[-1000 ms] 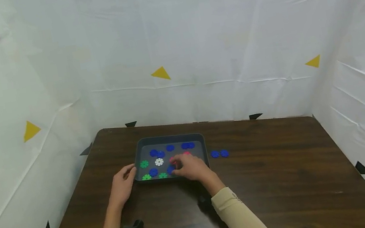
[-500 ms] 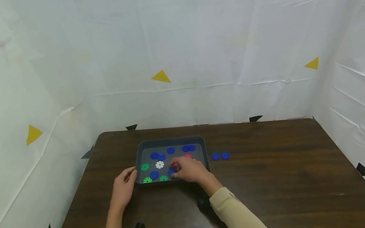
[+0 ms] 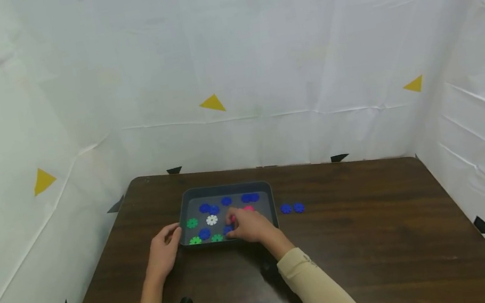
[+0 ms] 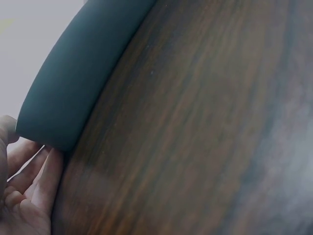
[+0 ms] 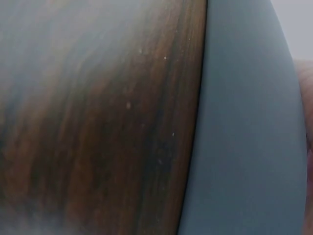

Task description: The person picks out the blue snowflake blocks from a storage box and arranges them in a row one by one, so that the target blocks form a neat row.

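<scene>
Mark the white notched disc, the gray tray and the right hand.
White notched disc (image 3: 212, 220), head view: center of its face.
Gray tray (image 5: 244, 122), right wrist view: outer side wall.
Right hand (image 3: 250, 225), head view: back of the hand.

Glare hazes the tabletop (image 4: 186, 127) in wrist views.

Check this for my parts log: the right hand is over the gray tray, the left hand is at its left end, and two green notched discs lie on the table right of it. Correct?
The color is wrong: the two notched discs on the table right of the gray tray are blue, not green, as the head view shows. The rest stands.
</scene>
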Motion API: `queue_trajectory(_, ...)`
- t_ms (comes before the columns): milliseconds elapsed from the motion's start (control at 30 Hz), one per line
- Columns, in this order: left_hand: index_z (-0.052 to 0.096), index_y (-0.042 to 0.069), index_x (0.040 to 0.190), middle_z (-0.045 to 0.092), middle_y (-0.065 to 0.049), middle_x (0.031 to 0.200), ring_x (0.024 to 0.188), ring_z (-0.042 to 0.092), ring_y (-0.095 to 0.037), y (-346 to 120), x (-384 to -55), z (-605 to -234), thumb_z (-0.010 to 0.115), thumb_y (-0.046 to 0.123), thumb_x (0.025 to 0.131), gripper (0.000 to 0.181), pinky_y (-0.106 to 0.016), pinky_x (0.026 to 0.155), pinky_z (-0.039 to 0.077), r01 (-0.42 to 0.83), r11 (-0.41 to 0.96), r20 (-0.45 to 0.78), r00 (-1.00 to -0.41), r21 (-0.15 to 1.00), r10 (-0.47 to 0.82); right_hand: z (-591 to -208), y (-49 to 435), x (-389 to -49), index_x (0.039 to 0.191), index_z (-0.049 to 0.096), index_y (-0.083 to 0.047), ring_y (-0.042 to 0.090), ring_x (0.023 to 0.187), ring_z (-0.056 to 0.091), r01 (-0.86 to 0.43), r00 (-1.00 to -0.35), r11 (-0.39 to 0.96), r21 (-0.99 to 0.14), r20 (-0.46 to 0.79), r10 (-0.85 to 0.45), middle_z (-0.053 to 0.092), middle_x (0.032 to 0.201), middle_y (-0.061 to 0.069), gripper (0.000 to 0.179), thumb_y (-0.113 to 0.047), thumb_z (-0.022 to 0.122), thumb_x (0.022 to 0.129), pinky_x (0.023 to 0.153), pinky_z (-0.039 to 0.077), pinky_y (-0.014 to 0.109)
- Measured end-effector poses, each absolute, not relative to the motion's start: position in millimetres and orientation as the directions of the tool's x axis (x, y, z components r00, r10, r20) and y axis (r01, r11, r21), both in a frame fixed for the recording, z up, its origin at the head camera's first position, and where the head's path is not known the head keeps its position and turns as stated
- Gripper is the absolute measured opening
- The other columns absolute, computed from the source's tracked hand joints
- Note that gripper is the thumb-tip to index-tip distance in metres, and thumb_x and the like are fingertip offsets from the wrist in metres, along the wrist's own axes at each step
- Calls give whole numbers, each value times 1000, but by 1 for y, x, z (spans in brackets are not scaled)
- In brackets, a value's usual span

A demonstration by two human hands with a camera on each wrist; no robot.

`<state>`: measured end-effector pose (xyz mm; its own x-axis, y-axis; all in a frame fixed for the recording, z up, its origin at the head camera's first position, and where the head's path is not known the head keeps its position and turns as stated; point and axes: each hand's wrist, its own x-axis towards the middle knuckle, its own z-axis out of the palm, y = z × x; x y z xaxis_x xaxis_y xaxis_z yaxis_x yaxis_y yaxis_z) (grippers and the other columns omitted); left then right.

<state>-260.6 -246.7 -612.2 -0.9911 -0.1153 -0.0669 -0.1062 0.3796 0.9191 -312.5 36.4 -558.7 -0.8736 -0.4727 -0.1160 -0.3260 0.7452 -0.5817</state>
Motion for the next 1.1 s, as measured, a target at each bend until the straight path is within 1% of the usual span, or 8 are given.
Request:
queue_trajectory(133, 56, 9, 153, 55, -20, 159, 147, 54, -39, -246, -263, -613, 53, 45, 114, 53, -61, 122, 43, -93, 385, -55, -992, 918, -110, -559, 40, -312, 112, 64, -16, 13, 80, 61, -333, -881, 752, -568, -97, -464, 66, 92, -4, 29, -30, 83, 96, 72, 50, 34)
queue_trajectory(333, 55, 9, 155, 56, -20, 158, 146, 55, -39, -247, -265, -614, 52, 46, 114, 55, -61, 121, 45, -67, 381, -34, -995, 922, -94, -560, 45, -310, 106, 63, -20, 12, 84, 64, -327, -895, 773, -544, -84, -438, 71, 99, -5, 19, -32, 77, 101, 76, 54, 36)
queue_trajectory(533, 55, 10, 155, 56, -19, 158, 147, 54, -39, -250, -268, -614, 52, 46, 114, 54, -61, 122, 43, -68, 388, -34, -995, 919, -93, -553, 49, -309, 98, 64, -21, 14, 89, 66, -326, -897, 757, -566, -66, -436, 73, 102, -3, 17, -32, 76, 102, 80, 56, 40)
queue_trajectory(667, 55, 10, 155, 55, -20, 158, 148, 53, -39, -251, -270, -614, 52, 43, 115, 52, -61, 123, 42, -70, 392, -34, -995, 917, -97, -550, 53, -309, 98, 66, -21, 16, 97, 68, -317, -903, 742, -591, -52, -427, 74, 107, -1, 14, -31, 75, 103, 87, 59, 43)
queue_trajectory(767, 55, 10, 154, 56, -20, 158, 147, 53, -40, -251, -271, -614, 52, 42, 115, 51, -61, 123, 42, -72, 397, -34, -994, 915, -103, -548, 58, -309, 101, 67, -20, 18, 102, 69, -319, -904, 721, -615, -31, -426, 75, 110, -1, 12, -29, 74, 104, 89, 60, 44)
queue_trajectory(933, 55, 10, 155, 55, -20, 158, 148, 52, -41, -253, -275, -616, 51, 43, 115, 52, -62, 123, 42, -68, 408, -30, -995, 910, -99, -545, 67, -307, 103, 69, -21, 16, 94, 66, -334, -905, 682, -651, 20, -424, 74, 107, -3, 7, -27, 73, 105, 84, 58, 42)
queue_trajectory(1100, 54, 11, 155, 54, -19, 160, 149, 51, -40, -255, -278, -618, 51, 46, 114, 54, -61, 124, 41, -71, 405, -33, -994, 912, -101, -542, 78, -307, 108, 71, -22, 13, 89, 63, -321, -920, 693, -646, 37, -391, 75, 110, -4, 7, -28, 73, 105, 82, 57, 38)
